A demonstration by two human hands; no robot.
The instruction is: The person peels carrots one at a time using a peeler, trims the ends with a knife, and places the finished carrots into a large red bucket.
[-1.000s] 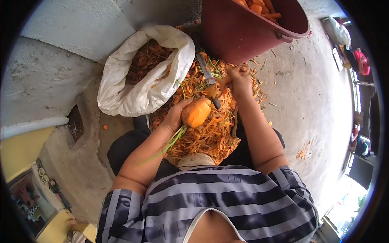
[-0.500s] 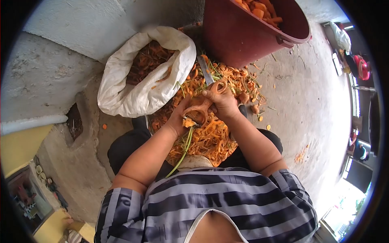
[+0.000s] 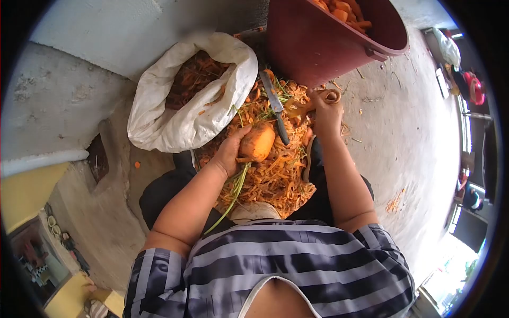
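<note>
My left hand (image 3: 229,152) is closed around a thick, partly peeled carrot (image 3: 257,141) with long green stalks (image 3: 236,195) trailing toward my lap. In my right hand (image 3: 327,114), off to the right, is an orange-brown peeler (image 3: 300,108) with a ring-shaped handle end; it is apart from the carrot and its head is blurred. Between the two hands a knife (image 3: 273,100) with a dark handle lies on the heap of carrot peelings (image 3: 275,177).
A white sack (image 3: 159,122) holding peelings stands at the left of the heap. Beyond it, a dark red bucket (image 3: 323,55) contains peeled carrots (image 3: 344,11). The concrete floor (image 3: 408,143) carries scattered scraps, and a wall (image 3: 101,32) rises at the upper left.
My right hand has moved right with the peeler, away from the carrot, uncovering the knife's handle. My left hand still grips the carrot, now showing more orange surface.
</note>
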